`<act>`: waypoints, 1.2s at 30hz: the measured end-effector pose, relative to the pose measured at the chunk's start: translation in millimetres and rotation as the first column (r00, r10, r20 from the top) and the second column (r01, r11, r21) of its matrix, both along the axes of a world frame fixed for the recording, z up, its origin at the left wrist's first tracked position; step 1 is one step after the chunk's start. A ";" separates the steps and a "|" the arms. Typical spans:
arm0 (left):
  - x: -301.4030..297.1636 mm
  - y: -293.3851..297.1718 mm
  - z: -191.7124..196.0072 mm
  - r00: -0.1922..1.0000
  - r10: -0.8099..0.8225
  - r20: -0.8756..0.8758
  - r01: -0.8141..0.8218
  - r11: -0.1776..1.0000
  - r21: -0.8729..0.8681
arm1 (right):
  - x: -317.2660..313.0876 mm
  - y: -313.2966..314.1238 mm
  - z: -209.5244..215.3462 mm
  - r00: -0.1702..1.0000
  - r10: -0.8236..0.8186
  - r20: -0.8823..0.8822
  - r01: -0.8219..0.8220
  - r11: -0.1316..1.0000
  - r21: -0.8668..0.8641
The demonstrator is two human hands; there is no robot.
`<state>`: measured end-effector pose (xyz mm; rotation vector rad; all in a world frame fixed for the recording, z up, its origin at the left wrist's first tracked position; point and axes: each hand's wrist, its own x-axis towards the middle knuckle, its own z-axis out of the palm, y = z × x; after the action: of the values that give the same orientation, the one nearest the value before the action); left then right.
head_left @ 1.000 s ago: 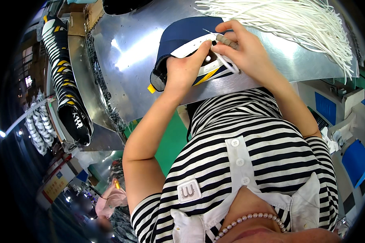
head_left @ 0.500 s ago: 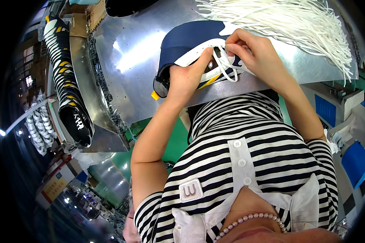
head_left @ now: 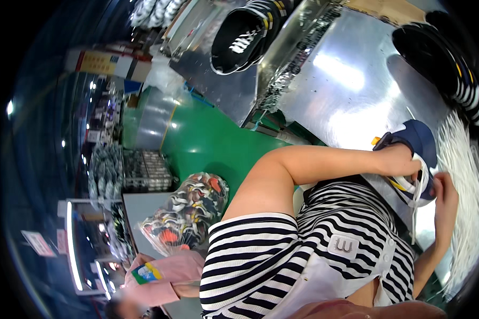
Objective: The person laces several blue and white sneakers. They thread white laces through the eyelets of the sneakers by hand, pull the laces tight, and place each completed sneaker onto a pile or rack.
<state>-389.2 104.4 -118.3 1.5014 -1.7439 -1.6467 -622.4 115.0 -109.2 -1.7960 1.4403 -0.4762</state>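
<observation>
A navy shoe upper (head_left: 421, 137) with white trim and a yellow tab is at the right of the head view, over the metal table's near edge. My left hand (head_left: 400, 160) is closed around its side, with the thumb by the white eyelet edge. A white shoelace (head_left: 416, 198) runs through the eyelets, and its loose end hangs past the edge. At the other side of the upper, my right hand (head_left: 446, 195) has its fingers bent together close to the eyelets. What those fingertips pinch is too small to make out.
Loose white laces (head_left: 465, 212) lie in a heap right of my right hand. Black striped uppers (head_left: 428, 61) sit at the table's far side, and another stack (head_left: 239, 40) lies beyond a metal divider. A clear bag of shoe parts (head_left: 189, 212) and a person in pink (head_left: 159, 274) are behind.
The view has swung to the left, so the shoe upper and both hands now appear farther right. My left hand has kept its grip on the upper; my right hand remains beside it.
</observation>
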 end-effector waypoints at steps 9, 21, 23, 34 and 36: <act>-12.1 -24.2 -32.1 0.997 -0.019 0.075 0.019 1.000 0.006 | 26.1 -5.4 -62.3 0.899 -0.269 0.346 0.335 0.931 -0.146; -22.0 -26.8 5.0 0.990 0.134 -0.042 -0.120 0.963 0.242 | 37.8 -9.7 -47.7 0.934 -0.342 0.103 0.357 0.908 -0.221; -18.1 -23.7 13.3 0.980 0.163 -0.111 -0.117 0.934 0.338 | 40.5 -8.9 -46.2 0.940 -0.330 0.088 0.342 0.908 -0.241; 76.5 24.1 125.6 0.346 0.236 -0.908 -0.223 0.961 0.165 | 41.6 -10.9 -58.7 0.909 -0.414 0.041 0.402 0.849 -0.343; 40.4 35.2 79.8 0.882 0.084 -0.464 -0.250 0.917 -0.311 | 37.0 -12.8 -60.5 0.897 -0.437 0.069 0.437 0.855 -0.279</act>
<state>-348.8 139.6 -38.6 0.9816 -1.5064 -1.3472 -585.5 102.2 -169.7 -1.6705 1.8649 -0.9655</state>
